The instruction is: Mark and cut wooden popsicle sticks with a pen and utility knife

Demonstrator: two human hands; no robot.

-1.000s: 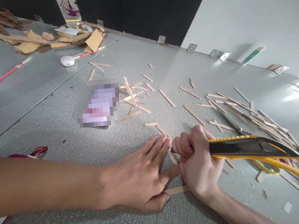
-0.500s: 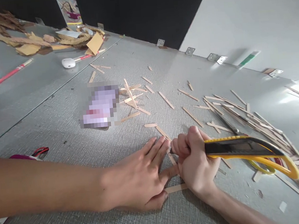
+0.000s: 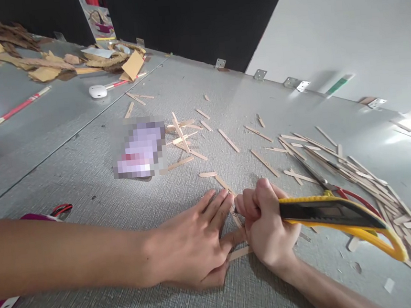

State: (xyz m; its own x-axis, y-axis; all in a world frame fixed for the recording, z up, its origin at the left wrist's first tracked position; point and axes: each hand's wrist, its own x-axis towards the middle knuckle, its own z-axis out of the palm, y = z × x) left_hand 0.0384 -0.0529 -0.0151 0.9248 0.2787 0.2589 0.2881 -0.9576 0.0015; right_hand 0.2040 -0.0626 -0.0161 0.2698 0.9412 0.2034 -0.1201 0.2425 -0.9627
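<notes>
My left hand lies flat on the grey textured surface, fingers stretched out. Its fingertips press on a short wooden stick piece, and another wooden stick shows by the thumb. Close against those fingers, my right hand is a fist around a yellow-and-black utility knife. The handle's looped end sticks out to the right; the working tip is mostly hidden by my fingers, low over the stick. Beyond the left fingertips lie one slanted stick and a short rounded stick piece.
Scissors with red and yellow handles lie by a pile of wooden sticks on the right. A blurred-out phone-like object sits left of several loose sticks. Farther back are a white earbud case, torn cardboard and metal brackets.
The knife's looped end has dipped slightly and shifted left, showing more of the scissors' red handle. My left hand stays pressed in place; the view has shifted a little.
</notes>
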